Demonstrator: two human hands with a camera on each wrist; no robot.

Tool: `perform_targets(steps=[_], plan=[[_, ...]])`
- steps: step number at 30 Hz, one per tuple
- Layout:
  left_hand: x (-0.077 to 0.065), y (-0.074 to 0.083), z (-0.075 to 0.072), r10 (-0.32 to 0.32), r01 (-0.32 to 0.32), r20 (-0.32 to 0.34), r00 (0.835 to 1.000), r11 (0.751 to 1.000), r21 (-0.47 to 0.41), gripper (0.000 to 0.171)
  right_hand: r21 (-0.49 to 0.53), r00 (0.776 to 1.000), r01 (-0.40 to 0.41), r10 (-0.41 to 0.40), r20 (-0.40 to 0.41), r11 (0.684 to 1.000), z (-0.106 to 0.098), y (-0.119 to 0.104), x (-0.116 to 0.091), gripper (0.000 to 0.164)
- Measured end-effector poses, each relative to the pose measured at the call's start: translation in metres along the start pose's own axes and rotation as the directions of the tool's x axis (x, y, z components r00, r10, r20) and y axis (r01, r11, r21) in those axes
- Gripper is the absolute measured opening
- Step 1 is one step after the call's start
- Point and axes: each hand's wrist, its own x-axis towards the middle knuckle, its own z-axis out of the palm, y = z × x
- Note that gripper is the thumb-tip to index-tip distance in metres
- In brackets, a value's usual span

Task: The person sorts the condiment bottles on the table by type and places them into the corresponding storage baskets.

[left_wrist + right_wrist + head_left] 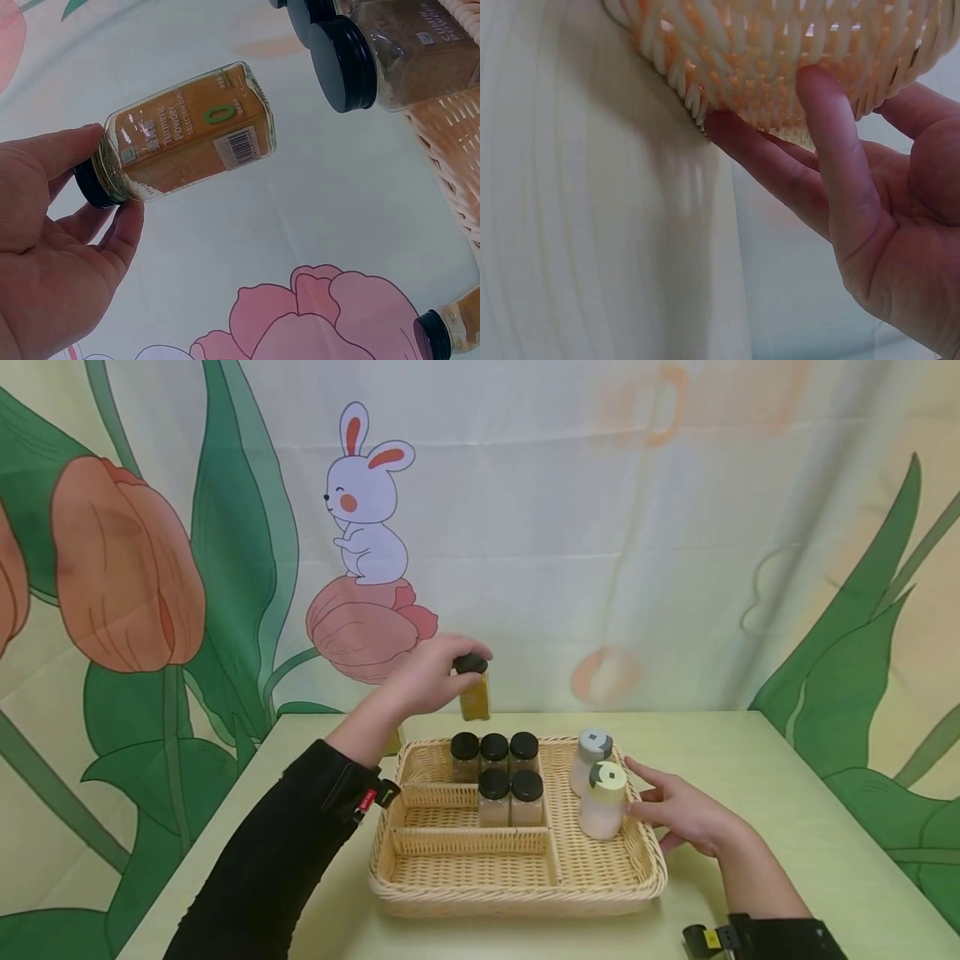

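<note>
My left hand point(435, 677) pinches the black lid of a glass spice jar point(475, 697), raised above the table behind the basket. Its label reads turmeric powder in the left wrist view, where the jar point(191, 131) lies sideways across the picture. My right hand point(686, 810) holds the right side of the wicker basket point(517, 902). In the right wrist view, fingertips point(821, 86) press the basket's woven outer wall point(757, 67), while the thumb's tip is hidden behind it. Near that hand, two white-bodied shakers stand inside, one yellow-topped point(603, 802) and one grey-topped point(588, 760).
Several black-lidded jars point(495, 802) fill parts of the basket's back and middle left compartments. The front left compartment point(472, 868) shows bare wicker. Another yellow jar point(461, 319) stands outside the basket, mostly behind my left arm. A printed curtain point(525, 568) hangs behind the table point(750, 760).
</note>
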Motion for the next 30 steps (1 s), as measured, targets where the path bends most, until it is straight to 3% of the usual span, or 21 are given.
perform_targets(steps=[11,18,30], plan=[[-0.01,0.011,-0.005,0.051,-0.051,-0.032,0.998,0.999,0.015,0.03,-0.016,1.0,0.012,-0.012,0.006,1.0,0.0,-0.003,0.002,0.089],[-0.014,0.023,-0.006,0.112,-0.112,-0.017,0.994,0.994,-0.001,0.029,-0.003,1.0,0.014,-0.014,0.005,1.0,0.0,-0.004,0.0,0.089],[-0.023,0.039,-0.005,0.144,-0.144,0.0,0.99,0.989,0.027,0.028,0.005,1.0,0.011,-0.011,0.007,1.0,-0.001,0.0,0.0,0.089]])
